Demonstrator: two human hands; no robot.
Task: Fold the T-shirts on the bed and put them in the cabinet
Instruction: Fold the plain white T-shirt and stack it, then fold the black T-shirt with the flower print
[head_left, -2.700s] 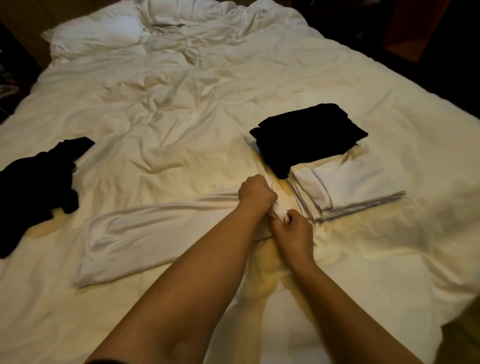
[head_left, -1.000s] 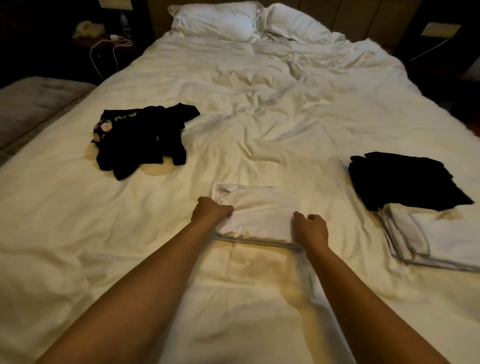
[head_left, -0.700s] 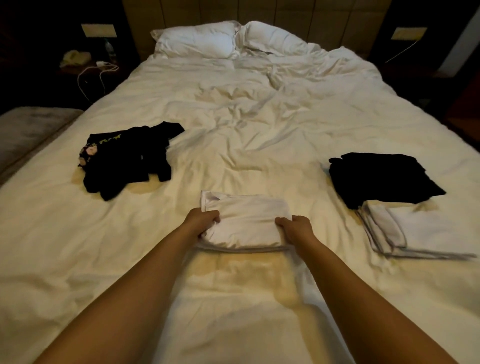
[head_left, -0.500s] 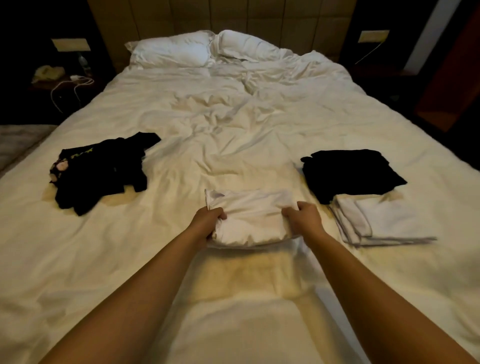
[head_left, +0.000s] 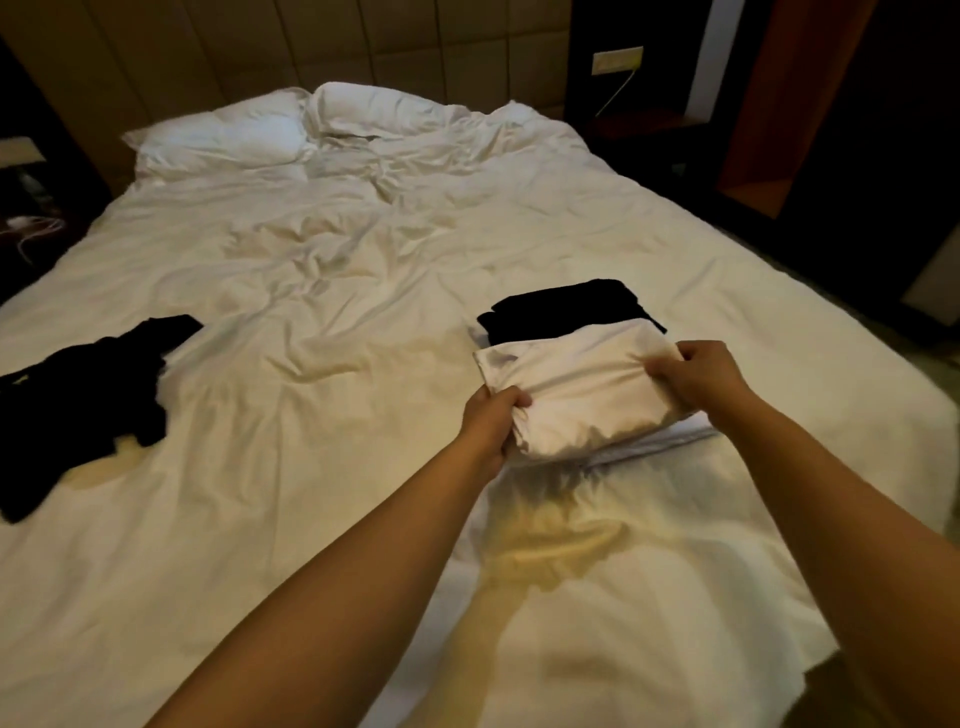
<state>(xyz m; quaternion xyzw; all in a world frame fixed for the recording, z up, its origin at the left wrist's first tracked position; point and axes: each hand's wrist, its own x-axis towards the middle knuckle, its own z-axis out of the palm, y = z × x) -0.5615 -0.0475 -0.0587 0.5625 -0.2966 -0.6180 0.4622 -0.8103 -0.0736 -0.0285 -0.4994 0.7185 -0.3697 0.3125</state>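
Observation:
I hold a folded white T-shirt (head_left: 582, 395) by both ends. My left hand (head_left: 491, 423) grips its near-left corner and my right hand (head_left: 701, 376) grips its right edge. The shirt hangs just over another folded white shirt (head_left: 670, 444), of which only a strip of the near edge shows. A folded black T-shirt (head_left: 566, 306) lies right behind them. An unfolded black T-shirt (head_left: 78, 395) lies crumpled at the left of the white bed (head_left: 311, 291).
Two white pillows (head_left: 270, 132) lie at the headboard. A dark nightstand with cables (head_left: 26, 228) stands at the left. At the far right there is a reddish wooden cabinet frame (head_left: 763, 109) and dark furniture. The bed's near-right corner (head_left: 779, 670) drops to the floor.
The long white shirt was folded into a small rectangle. Both hands then gripped its ends, lifted it and carried it right, over the folded white shirt. The view swung right.

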